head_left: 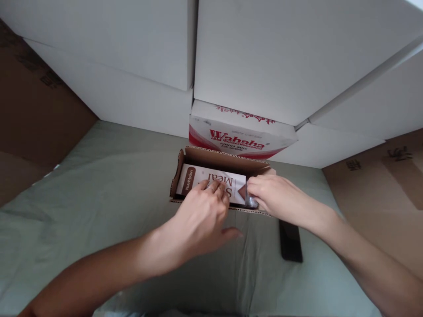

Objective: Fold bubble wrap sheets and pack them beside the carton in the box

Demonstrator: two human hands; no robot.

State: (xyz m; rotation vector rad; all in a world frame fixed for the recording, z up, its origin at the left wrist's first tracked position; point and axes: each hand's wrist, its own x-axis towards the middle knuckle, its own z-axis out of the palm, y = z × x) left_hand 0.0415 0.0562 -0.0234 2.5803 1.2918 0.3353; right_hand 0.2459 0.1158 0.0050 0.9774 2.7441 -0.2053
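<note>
An open cardboard box (228, 157) holds a white and brown carton (191, 180), printed "NutriMotion" and "Meal", lying flat inside it. The fingertips of my left hand (203, 220) rest on the carton's top face, the thumb stretched apart over the near side. At the box's right end, my right hand (277, 197) has its fingers curled round crumpled clear plastic (252, 201), tucked beside the carton's end. How much plastic sits under those fingers is hidden.
A "Wahaha" water carton (238, 138) stands right behind the box, against large white boxes (251, 53). A black phone (291, 242) lies on the green cloth (139, 176) below my right wrist. Big brown cartons (36, 105) flank both sides.
</note>
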